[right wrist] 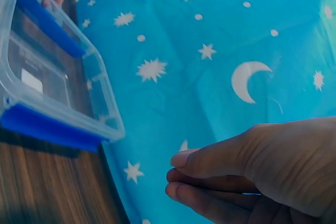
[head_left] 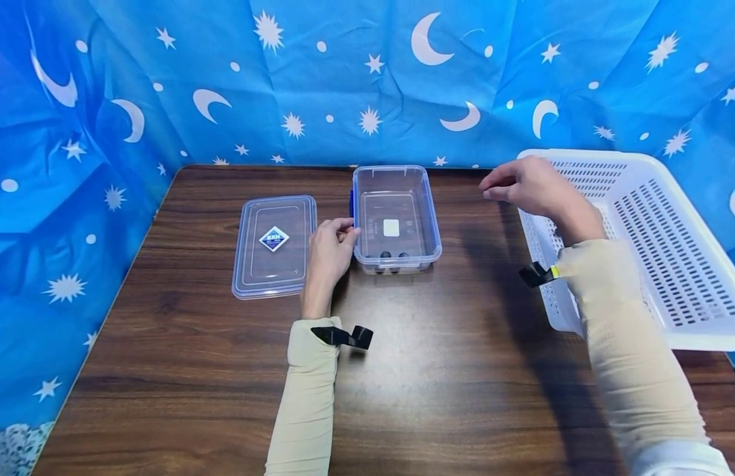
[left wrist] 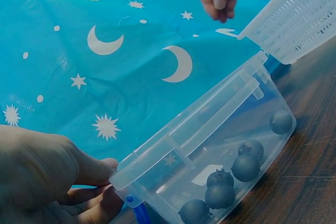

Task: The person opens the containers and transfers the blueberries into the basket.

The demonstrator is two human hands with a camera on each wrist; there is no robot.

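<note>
Clear plastic box (head_left: 403,202): blueberries (head_left: 386,255) at six o'clock, left hand (head_left: 329,250) pinching it at nine. Right hand (head_left: 541,190) at three, fingertips together.

There is one left hand (head_left: 330,250) and one right hand (head_left: 539,190), one clear box (head_left: 403,206), one lid (head_left: 272,272), one white basket (head_left: 667,254) and one worktop (head_left: 439,377). Six dark little balls (left wrist: 220,196) show inside the box. There are two black wrist straps (head_left: 360,337).
</note>
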